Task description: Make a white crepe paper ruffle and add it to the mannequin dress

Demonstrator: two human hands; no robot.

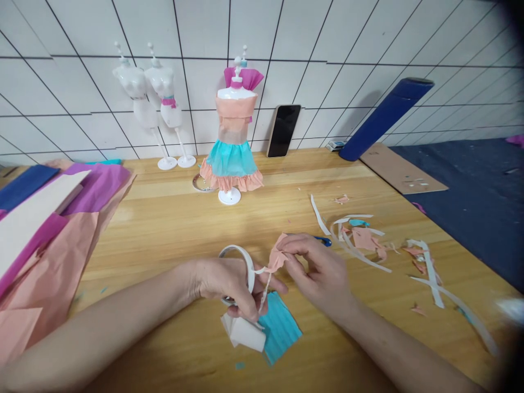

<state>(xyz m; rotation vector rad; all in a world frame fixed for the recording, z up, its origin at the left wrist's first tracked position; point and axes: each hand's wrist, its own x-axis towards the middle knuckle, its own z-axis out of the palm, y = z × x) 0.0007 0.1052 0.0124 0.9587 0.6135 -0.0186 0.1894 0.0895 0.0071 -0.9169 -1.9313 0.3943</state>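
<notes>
My left hand (231, 281) is hooked through a roll of white tape (250, 267), its thumb and fingers closed near a thin, twisted pale strand (265, 292). My right hand (321, 267) pinches a small crumpled piece of peach crepe paper (277, 254). That strand runs from the peach piece down to my left fingers. Below the hands lie a turquoise crepe paper piece (282, 327) and a folded white piece (248, 333) on the wooden table. Past the hands a mini mannequin wears a peach and turquoise paper dress (233, 147).
Two bare white mannequins (135, 93) and a phone (284, 131) stand by the tiled wall. A dark blue tube (385, 120) leans at the right. Paper scraps and strips (364, 240) litter the right side. Crepe paper sheets (61, 251) cover the left. Something blue (325, 240) lies behind my right hand.
</notes>
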